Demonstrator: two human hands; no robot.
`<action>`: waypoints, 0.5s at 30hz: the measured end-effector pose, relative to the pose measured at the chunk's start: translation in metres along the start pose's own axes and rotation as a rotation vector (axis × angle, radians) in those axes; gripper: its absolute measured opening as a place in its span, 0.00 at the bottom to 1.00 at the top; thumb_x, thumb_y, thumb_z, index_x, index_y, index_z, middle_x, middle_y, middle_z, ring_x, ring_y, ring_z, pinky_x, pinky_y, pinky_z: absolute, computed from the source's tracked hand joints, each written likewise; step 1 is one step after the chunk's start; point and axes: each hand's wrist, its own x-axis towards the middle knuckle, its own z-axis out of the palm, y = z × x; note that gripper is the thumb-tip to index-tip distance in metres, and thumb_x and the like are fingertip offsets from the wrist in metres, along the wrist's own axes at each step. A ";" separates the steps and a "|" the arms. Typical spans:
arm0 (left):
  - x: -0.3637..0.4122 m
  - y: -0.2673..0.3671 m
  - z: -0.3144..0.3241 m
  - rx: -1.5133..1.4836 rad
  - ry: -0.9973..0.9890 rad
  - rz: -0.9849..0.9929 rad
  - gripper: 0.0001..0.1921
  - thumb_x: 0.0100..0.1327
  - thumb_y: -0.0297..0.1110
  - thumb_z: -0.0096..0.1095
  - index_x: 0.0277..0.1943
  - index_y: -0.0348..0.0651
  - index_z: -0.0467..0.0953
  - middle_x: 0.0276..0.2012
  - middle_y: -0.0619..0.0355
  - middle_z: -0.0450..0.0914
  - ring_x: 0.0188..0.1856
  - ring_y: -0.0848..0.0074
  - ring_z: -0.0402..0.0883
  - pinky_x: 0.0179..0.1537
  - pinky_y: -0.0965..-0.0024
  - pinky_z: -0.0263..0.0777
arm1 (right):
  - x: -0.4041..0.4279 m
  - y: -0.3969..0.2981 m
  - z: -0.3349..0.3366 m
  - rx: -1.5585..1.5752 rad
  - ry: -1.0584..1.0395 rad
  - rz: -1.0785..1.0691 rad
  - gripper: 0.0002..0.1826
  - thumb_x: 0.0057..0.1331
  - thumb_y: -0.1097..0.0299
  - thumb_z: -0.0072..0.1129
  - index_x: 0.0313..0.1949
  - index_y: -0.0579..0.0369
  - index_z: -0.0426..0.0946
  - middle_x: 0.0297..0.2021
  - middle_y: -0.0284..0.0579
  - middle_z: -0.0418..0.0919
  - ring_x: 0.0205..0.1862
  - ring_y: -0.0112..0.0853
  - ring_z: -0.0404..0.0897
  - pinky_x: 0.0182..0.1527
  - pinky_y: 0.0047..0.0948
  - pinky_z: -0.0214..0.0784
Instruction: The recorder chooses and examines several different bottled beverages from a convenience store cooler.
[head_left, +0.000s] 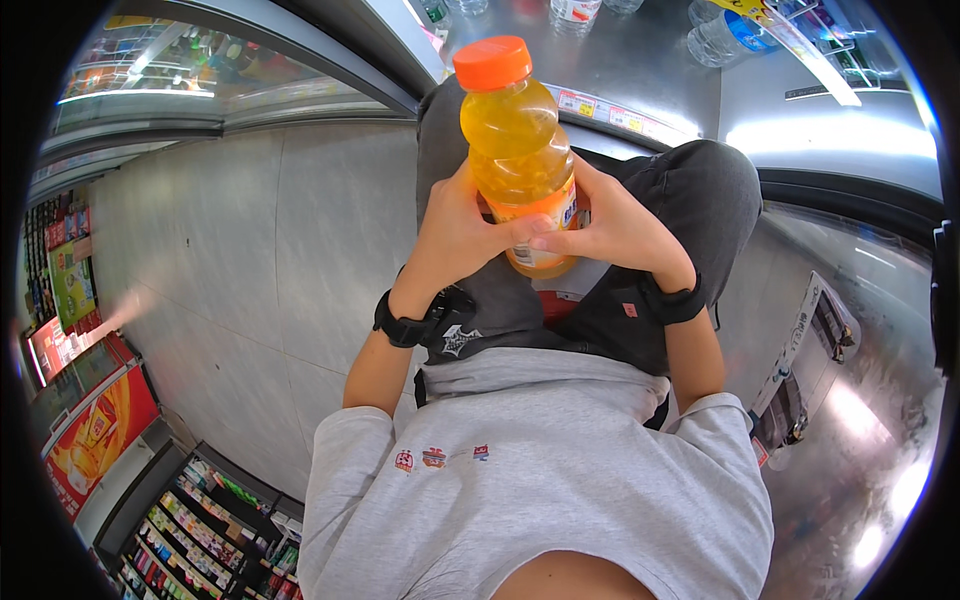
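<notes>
Both my hands hold a plastic bottle of orange-yellow drink (517, 161) with an orange screw cap, tilted above my knees. My left hand (469, 229) wraps its left side, the thumb lying across the label. From the right, my right hand (619, 221) grips the lower part, and the two thumb tips nearly meet on the label. Most of my fingers are hidden behind the bottle. Just beyond the cap is the metal floor of a drinks cooler (637, 75), its front edge carrying price tags (577, 103).
Water bottles (574, 13) stand inside the cooler, and one clear bottle (720, 41) leans at the right near a wire rack (847, 49). Glass cooler doors flank me, the right door (840, 225) standing open. Tiled floor (217, 247) and stocked shelves (195, 532) are to the left.
</notes>
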 end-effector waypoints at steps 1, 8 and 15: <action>0.000 0.000 0.000 0.005 -0.001 0.006 0.29 0.47 0.43 0.74 0.49 0.36 0.73 0.42 0.52 0.81 0.44 0.66 0.81 0.47 0.69 0.72 | 0.000 0.001 0.000 0.005 0.000 -0.008 0.35 0.50 0.55 0.71 0.51 0.61 0.66 0.40 0.43 0.76 0.41 0.29 0.75 0.47 0.26 0.68; -0.001 -0.001 -0.002 0.000 -0.003 0.014 0.30 0.48 0.45 0.74 0.50 0.36 0.72 0.42 0.53 0.81 0.45 0.66 0.81 0.48 0.68 0.72 | 0.000 -0.007 0.000 0.050 -0.064 0.107 0.39 0.52 0.59 0.70 0.59 0.61 0.61 0.49 0.41 0.72 0.51 0.28 0.70 0.58 0.27 0.59; -0.004 0.003 -0.003 -0.071 -0.025 -0.036 0.30 0.49 0.39 0.74 0.52 0.35 0.70 0.46 0.52 0.79 0.47 0.70 0.80 0.49 0.69 0.71 | -0.001 -0.002 0.003 0.103 -0.013 0.014 0.35 0.52 0.61 0.70 0.56 0.60 0.63 0.44 0.41 0.74 0.45 0.27 0.74 0.51 0.25 0.66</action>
